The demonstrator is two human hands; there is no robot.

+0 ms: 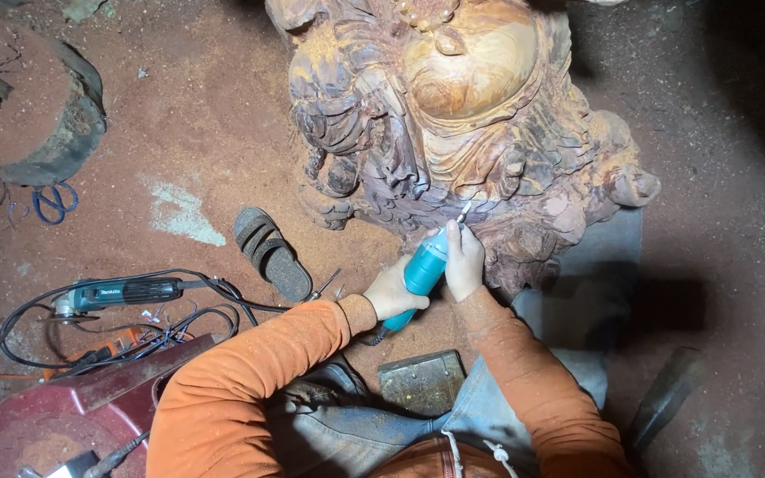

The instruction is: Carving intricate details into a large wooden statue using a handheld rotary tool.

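While the large carved wooden figure (462, 124) stands on the sawdust-covered floor (197, 133), a teal rotary carving tool (424, 270) is held against its lower front folds. The left hand (393, 292) is wrapped around the rear of the tool body; the right hand (464, 261) is closed around the front, near the bit (463, 212). The bit is seen touching the carving. In the inspector's judgement, light pressure and a braced forward hand are called for, so that the bit is not allowed to skip across finished relief. A second power tool (117, 292) and a sandal (272, 252) are noted lying on the floor to the left.
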